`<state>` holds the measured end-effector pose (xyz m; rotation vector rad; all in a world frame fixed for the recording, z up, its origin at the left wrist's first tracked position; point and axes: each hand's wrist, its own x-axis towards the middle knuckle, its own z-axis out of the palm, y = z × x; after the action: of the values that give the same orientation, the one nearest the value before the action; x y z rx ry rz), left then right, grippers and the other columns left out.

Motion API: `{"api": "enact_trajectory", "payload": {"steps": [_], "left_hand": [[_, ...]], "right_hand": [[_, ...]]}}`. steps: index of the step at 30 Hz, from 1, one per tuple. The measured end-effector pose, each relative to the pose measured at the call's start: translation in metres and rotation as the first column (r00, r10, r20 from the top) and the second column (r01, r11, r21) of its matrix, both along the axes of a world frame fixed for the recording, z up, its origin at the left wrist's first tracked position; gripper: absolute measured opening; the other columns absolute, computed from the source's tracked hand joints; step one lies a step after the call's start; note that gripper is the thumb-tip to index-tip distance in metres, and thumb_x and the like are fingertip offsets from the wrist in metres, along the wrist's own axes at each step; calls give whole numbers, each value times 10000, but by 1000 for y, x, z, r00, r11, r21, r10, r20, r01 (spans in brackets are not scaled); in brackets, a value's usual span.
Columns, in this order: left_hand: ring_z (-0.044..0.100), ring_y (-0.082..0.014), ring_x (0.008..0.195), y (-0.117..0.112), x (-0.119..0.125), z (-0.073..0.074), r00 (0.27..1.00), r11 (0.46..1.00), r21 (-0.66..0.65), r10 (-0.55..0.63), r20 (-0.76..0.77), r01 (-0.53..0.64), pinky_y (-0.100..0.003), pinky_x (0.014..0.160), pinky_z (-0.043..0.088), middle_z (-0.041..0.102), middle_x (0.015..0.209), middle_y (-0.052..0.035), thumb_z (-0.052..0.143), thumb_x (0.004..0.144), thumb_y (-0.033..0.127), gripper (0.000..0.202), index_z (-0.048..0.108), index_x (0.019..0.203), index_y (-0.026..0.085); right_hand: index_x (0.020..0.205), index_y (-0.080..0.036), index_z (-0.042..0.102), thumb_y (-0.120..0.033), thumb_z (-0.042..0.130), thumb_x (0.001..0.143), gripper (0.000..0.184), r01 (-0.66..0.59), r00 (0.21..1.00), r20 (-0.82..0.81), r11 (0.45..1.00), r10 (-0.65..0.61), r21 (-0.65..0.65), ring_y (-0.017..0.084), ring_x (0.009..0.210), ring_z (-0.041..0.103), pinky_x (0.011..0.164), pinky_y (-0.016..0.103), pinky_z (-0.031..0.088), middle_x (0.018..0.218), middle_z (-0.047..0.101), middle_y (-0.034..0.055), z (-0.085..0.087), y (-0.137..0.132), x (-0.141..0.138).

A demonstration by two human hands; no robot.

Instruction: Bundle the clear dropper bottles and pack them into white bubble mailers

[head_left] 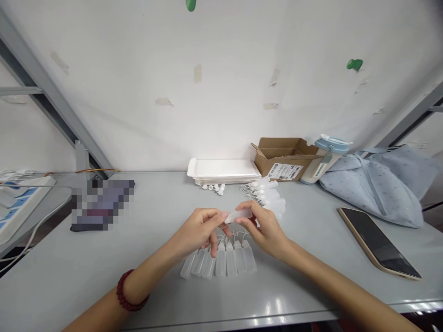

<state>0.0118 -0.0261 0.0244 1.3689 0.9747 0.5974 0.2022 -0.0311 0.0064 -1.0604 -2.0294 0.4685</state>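
Between my two hands is a small translucent plastic dropper bottle (239, 215), held almost level above the table. My right hand (261, 226) grips its body from the right. At its left end, the thumb and fingers of my left hand (204, 228) pinch the neck; the tip there is hidden by the fingers. Just below my hands lies a row of similar bottles (231, 260) with thin white cords at their necks. A second group of bottles (273, 196) is heaped behind my right hand. Several small white caps (218, 188) lie loose behind my left hand.
Against the wall stand a stack of flat white boxes (224, 169), an open cardboard box (282, 161) and a blue-lidded tumbler (325, 159). A light-blue fabric bag (374, 184) and a phone (379, 242) are on the right. A pixelated dark item (107, 205) and a power strip (24, 207) are left.
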Motion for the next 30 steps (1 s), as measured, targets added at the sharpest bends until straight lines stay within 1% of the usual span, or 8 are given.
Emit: {"api": "enact_trajectory", "payload": {"steps": [6,12,15,19,22,24,27,30], "left_hand": [[534,-62,396,-1,1,1,999,1000,-6,-24,33,24,-176,363,253,656,759,-48,435,859,480,390,578,766,129],[480,-43,355,1,1,1,997,994,-104,30,72,-22,-158,337,218,602,626,-17,415,861,513,443,553,719,117],[497,-55,360,1,0,2,997,995,-99,20,75,-12,-160,331,229,619,644,-29,411,858,525,448,568,755,118],[500,-57,378,-1,-1,3,999,1000,24,-5,48,4,-169,347,274,647,684,-41,470,846,475,382,589,768,120],[536,-64,430,-4,-2,3,1000,985,174,13,-7,-12,-176,382,327,667,775,-46,505,839,411,291,598,816,136],[566,-77,460,-5,-1,3,998,970,241,51,-42,-40,-181,399,356,673,825,-49,514,836,389,260,600,893,150],[585,-91,468,-5,-1,3,997,974,222,61,-40,-51,-189,388,376,675,911,-75,508,831,422,306,604,943,154],[587,-100,455,-2,0,2,999,989,145,28,-20,-25,-195,371,367,674,866,-86,448,848,475,385,615,829,128]], "right_hand": [[953,-185,509,-357,466,895,186,32,999,17,999,-32,36,102,488,466,462,221,378,617,569,-9,0,-1,0],[1001,-183,511,-327,464,901,182,-48,991,134,950,7,308,140,643,531,538,245,417,787,596,57,-9,8,3],[1001,-180,524,-309,445,912,176,-50,990,138,942,5,332,132,604,495,532,244,403,728,570,41,-10,9,5],[932,-166,562,-337,434,912,215,-39,994,105,973,16,228,114,535,439,503,236,367,638,530,13,-3,4,3],[818,-162,588,-371,427,909,279,-26,999,44,1000,25,8,99,517,426,491,223,345,593,512,-4,4,1,1],[759,-158,599,-403,424,903,334,-21,1000,4,990,22,-141,92,508,412,477,217,324,564,490,-15,7,0,0],[730,-153,612,-441,407,899,392,-17,999,-39,966,7,-260,82,481,362,447,215,282,534,451,-27,8,1,-1],[746,-152,613,-451,408,895,392,-6,998,-60,968,-9,-252,87,499,385,455,215,292,557,479,-19,7,1,-2]]}}
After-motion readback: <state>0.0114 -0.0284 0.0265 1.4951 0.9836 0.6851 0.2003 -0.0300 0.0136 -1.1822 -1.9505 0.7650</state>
